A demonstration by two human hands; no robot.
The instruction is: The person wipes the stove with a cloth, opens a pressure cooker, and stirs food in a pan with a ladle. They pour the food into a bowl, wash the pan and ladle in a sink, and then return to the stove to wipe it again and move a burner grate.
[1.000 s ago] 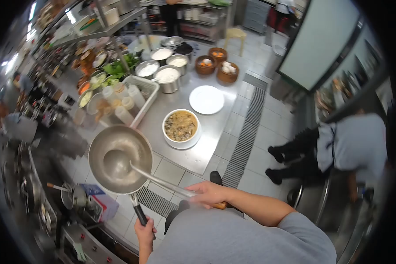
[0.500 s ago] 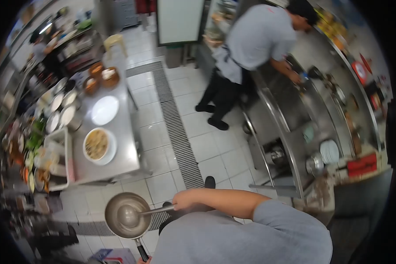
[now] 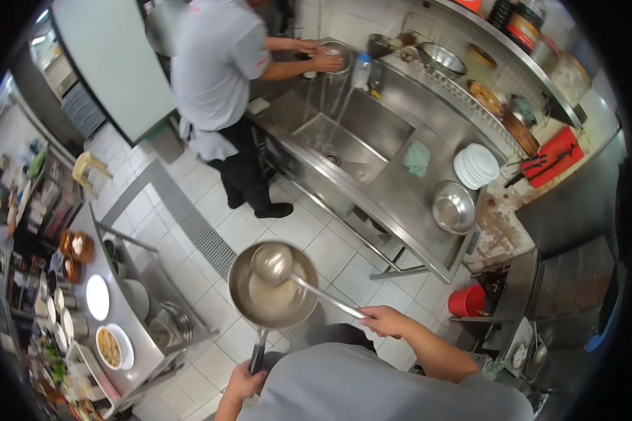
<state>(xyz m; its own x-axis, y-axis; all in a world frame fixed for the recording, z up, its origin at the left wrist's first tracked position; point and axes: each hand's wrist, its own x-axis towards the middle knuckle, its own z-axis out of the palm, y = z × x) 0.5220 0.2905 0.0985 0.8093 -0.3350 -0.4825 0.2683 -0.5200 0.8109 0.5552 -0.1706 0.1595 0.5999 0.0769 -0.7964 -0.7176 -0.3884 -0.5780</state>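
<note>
My left hand (image 3: pixel 244 382) is wrapped round the black handle of a metal pan (image 3: pixel 237 288), low in the middle of the view. Inside the pan is some pale liquid (image 3: pixel 270 298). Closed round the long handle of a metal ladle (image 3: pixel 272 262), my right hand (image 3: pixel 386 323) is at the right of the pan. The ladle's bowl is over the far part of the pan.
A co-worker (image 3: pixel 221 77) stands at a steel sink (image 3: pixel 330 140) with running water. Stacked plates (image 3: pixel 476 167) and metal bowls (image 3: pixel 454 208) sit on its right side. A steel table (image 3: pixel 137 351) with a food bowl (image 3: pixel 109 347) is at left. A red bucket (image 3: pixel 467 300) is at right.
The view has turned to the right, towards the sink. The pan and ladle are further right in view, and my left hand now shows clearly. The co-worker's hands are now at a bowl under water.
</note>
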